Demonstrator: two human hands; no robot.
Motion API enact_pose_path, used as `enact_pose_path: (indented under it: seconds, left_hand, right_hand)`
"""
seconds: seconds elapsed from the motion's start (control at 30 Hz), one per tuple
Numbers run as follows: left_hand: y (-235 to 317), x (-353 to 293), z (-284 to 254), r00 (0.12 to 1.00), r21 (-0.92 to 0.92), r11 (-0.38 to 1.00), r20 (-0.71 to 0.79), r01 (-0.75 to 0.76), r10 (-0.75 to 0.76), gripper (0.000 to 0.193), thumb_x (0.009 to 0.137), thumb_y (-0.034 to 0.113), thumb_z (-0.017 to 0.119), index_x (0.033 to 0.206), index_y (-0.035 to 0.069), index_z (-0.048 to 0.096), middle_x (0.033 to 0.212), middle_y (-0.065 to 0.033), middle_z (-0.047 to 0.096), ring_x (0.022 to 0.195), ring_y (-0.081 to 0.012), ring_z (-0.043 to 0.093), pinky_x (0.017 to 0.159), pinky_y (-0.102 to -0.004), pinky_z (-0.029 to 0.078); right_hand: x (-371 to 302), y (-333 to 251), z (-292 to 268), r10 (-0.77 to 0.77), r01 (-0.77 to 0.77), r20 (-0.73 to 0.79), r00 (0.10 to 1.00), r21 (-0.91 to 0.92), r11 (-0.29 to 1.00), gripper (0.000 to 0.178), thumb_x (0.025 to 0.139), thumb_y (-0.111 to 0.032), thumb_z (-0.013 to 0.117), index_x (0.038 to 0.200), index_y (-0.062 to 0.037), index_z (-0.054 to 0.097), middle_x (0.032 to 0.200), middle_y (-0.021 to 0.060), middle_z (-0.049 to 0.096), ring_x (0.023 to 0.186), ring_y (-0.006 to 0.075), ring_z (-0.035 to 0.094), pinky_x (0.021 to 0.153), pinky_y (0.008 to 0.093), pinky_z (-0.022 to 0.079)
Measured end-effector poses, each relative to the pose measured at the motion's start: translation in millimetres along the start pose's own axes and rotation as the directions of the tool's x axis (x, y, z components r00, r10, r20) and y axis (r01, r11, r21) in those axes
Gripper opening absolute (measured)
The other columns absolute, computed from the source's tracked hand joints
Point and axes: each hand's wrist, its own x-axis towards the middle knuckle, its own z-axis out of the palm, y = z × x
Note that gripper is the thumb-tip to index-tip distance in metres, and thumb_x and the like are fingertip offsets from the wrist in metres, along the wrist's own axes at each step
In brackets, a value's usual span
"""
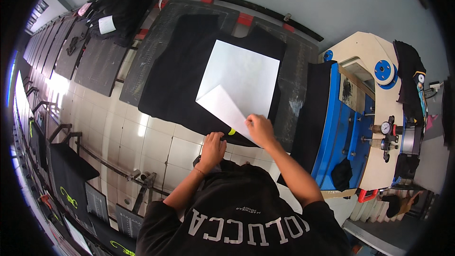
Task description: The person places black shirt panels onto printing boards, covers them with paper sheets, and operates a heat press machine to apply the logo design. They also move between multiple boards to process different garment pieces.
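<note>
A black garment piece [175,76] is spread over a dark flat board [137,78] in front of me. On it lies a white paper sheet [246,71], its near left corner lifted and folded back. My right hand [259,130] pinches the raised part of that sheet at the near side. Below the fold, a small bright yellow-green mark [232,132] shows on the black cloth. My left hand [213,151] is at the garment's near edge, fingers bent together over the hem; the fingertips are partly hidden.
A blue and cream press machine [350,128] with a pressure gauge [386,128] stands at the right. Dark boards [97,64] run in a row to the left, bearing a heap of black clothes [121,12]. Behind my left side, metal rails [104,163] carry boards with black cloth [66,180].
</note>
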Motion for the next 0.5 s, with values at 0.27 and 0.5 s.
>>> enact_pose_path:
  seconds: [0.27, 0.5]
  left_hand:
    - [-13, 23, -6, 0.985, 0.063, 0.997, 0.172, -0.036, 0.025, 0.032, 0.083, 0.009, 0.063, 0.113, 0.001, 0.057, 0.096, -0.0173, 0.059, 0.091, -0.0361, 0.057, 0.082, -0.0438, 0.047]
    - [-8, 38, -20, 0.949, 0.081, 0.996, 0.311, 0.033, -0.056, 0.036, 0.083, 0.012, 0.063, 0.115, 0.001, 0.054, 0.095, -0.0178, 0.059, 0.091, -0.0360, 0.058, 0.082, -0.0448, 0.048]
  right_hand:
    - [138, 79, -58, 0.208, -0.196, 0.035, 0.978, -0.205, 0.959, 0.018, 0.092, -0.028, 0.058, 0.095, -0.0111, 0.064, 0.091, 0.0145, 0.068, 0.093, 0.0356, 0.064, 0.081, 0.0494, 0.049]
    - [264, 119, -113, 0.219, -0.224, -0.054, 0.974, -0.327, 0.918, 0.015, 0.093, -0.024, 0.054, 0.095, -0.0140, 0.065, 0.098, 0.0129, 0.069, 0.100, 0.0347, 0.063, 0.085, 0.0486, 0.049]
